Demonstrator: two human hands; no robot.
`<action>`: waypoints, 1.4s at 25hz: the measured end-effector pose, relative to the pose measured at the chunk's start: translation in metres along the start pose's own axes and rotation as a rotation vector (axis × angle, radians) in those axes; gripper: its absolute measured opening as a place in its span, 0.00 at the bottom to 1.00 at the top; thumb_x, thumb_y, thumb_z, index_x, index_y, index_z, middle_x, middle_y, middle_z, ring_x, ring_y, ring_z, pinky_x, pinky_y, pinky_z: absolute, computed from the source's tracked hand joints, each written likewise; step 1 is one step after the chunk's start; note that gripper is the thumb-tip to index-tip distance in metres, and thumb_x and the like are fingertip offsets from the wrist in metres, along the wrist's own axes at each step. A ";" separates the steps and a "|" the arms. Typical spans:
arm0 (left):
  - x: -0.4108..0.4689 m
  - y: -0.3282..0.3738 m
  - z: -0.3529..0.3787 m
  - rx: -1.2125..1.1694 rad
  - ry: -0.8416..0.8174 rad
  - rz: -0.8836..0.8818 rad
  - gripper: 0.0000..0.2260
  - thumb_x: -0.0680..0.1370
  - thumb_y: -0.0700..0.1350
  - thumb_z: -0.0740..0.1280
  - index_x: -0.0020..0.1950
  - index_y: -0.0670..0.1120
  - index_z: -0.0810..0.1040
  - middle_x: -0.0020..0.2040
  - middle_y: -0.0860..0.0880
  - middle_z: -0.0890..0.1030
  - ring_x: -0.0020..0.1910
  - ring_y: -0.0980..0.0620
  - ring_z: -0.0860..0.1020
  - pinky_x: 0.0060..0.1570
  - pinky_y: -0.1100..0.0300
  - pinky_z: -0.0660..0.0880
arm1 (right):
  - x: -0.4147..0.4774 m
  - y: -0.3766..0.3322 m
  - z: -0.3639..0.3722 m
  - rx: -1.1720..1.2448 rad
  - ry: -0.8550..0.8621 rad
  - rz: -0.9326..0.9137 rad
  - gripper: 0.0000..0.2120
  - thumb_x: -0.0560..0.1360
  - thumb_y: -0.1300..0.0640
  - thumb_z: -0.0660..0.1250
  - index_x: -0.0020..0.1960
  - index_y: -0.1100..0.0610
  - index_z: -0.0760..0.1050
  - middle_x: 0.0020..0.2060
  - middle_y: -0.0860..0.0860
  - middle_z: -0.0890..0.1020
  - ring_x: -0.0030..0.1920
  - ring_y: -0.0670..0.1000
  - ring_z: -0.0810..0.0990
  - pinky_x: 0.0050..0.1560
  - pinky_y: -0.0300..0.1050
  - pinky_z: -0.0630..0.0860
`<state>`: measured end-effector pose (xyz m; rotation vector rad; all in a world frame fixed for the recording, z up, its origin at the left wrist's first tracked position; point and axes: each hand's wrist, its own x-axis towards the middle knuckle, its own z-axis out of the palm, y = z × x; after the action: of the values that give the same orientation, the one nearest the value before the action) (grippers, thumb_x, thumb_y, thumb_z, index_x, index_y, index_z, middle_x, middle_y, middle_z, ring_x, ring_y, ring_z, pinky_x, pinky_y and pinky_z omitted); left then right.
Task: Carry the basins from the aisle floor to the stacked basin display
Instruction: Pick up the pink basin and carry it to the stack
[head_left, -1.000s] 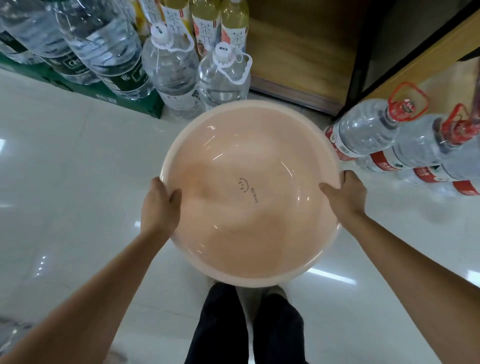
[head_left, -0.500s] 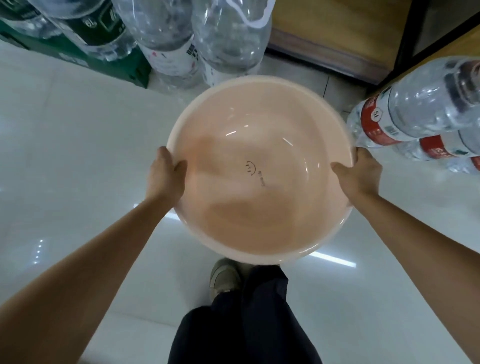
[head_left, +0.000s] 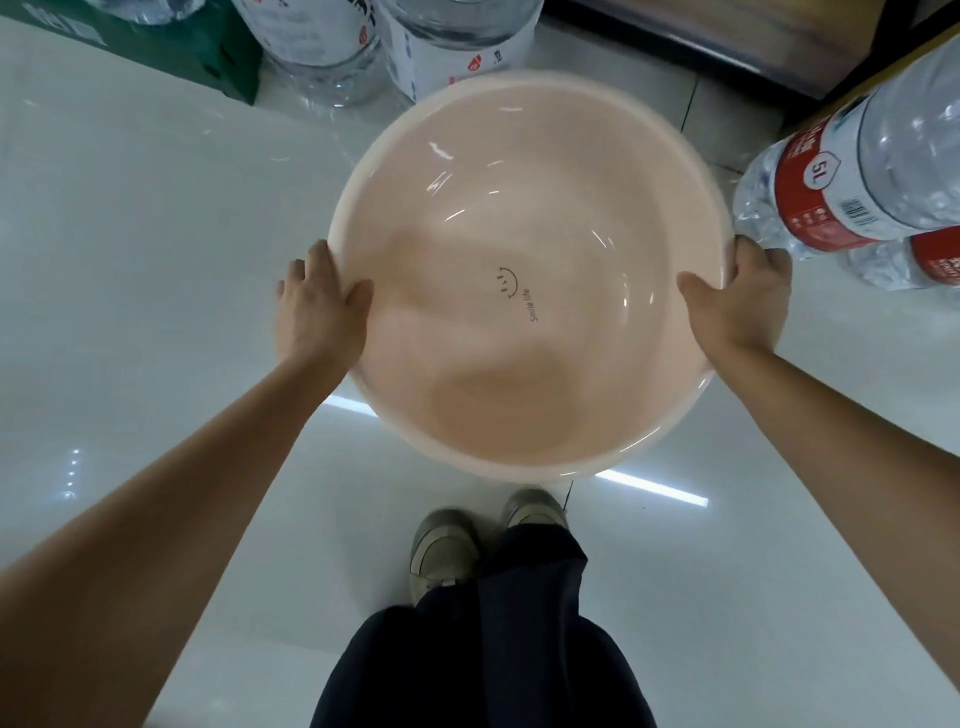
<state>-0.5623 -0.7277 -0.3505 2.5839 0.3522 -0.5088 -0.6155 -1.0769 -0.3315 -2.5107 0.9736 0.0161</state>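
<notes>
A round peach-pink plastic basin (head_left: 524, 218), printed with a small smiley and the words "Smile life", is held level above the white floor in front of me. My left hand (head_left: 317, 306) grips its left rim, thumb inside the bowl. On the opposite rim my right hand (head_left: 737, 306) holds the same way, thumb inside. The basin is empty. No basin stack is in view.
Large clear water bottles (head_left: 322, 47) stand on the floor just beyond the basin, beside a green carton (head_left: 171, 47). Red-labelled 5L bottles (head_left: 852, 182) lie close to my right hand. A wooden shelf base (head_left: 727, 41) runs along the top right. My shoes (head_left: 447, 545) are below the basin.
I have stepped closer to the water bottles, which now sit nearer the top edge. The basin stays in both hands, and both feet now show below it.
</notes>
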 end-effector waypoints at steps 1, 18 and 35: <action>0.002 -0.002 0.003 -0.023 -0.011 -0.016 0.23 0.75 0.50 0.61 0.68 0.45 0.63 0.61 0.38 0.72 0.61 0.37 0.67 0.55 0.45 0.67 | 0.001 0.004 0.004 0.008 0.000 -0.003 0.11 0.66 0.57 0.69 0.43 0.57 0.70 0.47 0.54 0.70 0.44 0.58 0.74 0.42 0.45 0.69; -0.006 0.005 0.001 -0.129 -0.004 -0.134 0.21 0.76 0.54 0.61 0.58 0.38 0.67 0.56 0.37 0.76 0.54 0.36 0.74 0.42 0.53 0.65 | -0.012 0.010 0.007 0.204 -0.117 0.311 0.12 0.67 0.55 0.66 0.48 0.57 0.70 0.40 0.48 0.75 0.38 0.52 0.74 0.39 0.41 0.68; -0.157 0.127 -0.257 -0.383 0.052 -0.134 0.13 0.74 0.54 0.64 0.53 0.49 0.71 0.41 0.53 0.76 0.37 0.52 0.74 0.32 0.60 0.65 | -0.084 -0.098 -0.287 0.440 -0.035 0.355 0.13 0.65 0.54 0.71 0.47 0.55 0.72 0.40 0.50 0.79 0.40 0.54 0.78 0.41 0.45 0.74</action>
<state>-0.5864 -0.7310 -0.0249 2.2150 0.5829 -0.3779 -0.6580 -1.0766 -0.0194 -1.9150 1.2436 -0.0400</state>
